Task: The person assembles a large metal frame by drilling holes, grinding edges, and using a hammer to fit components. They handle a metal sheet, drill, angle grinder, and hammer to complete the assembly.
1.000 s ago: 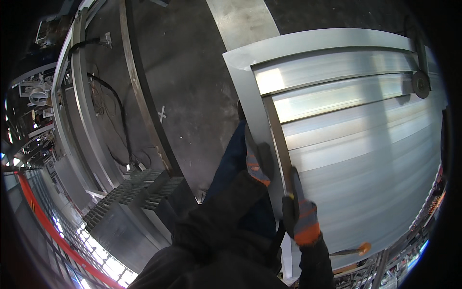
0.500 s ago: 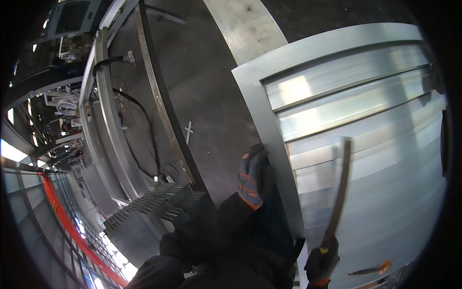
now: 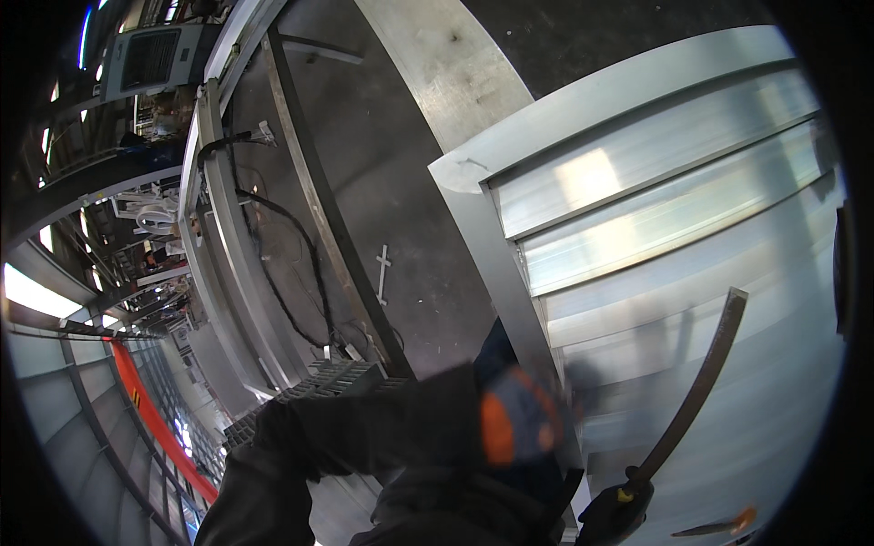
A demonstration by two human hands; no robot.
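Observation:
A long, narrow brown bar, perhaps rusty metal, is gripped at its near end by my right hand in a dark glove. The bar slants up and to the right over a shiny slatted metal panel with a flat frame. My left hand, in a grey and orange glove, is beside the frame's left side, close to my body. Motion smears its fingers, and I cannot tell whether it touches the frame. Near the lower right edge lies a tool with an orange handle, its kind unclear.
A wide pale metal strip runs behind the panel's far corner. Left of it are a worn long beam, a black cable and a small cross-shaped metal piece. Ridged grey metal pieces sit beside my left arm.
My left hand has come back toward my body and to the right along the frame. The brown bar's far end has swung right and nearer. The view has shifted slightly.

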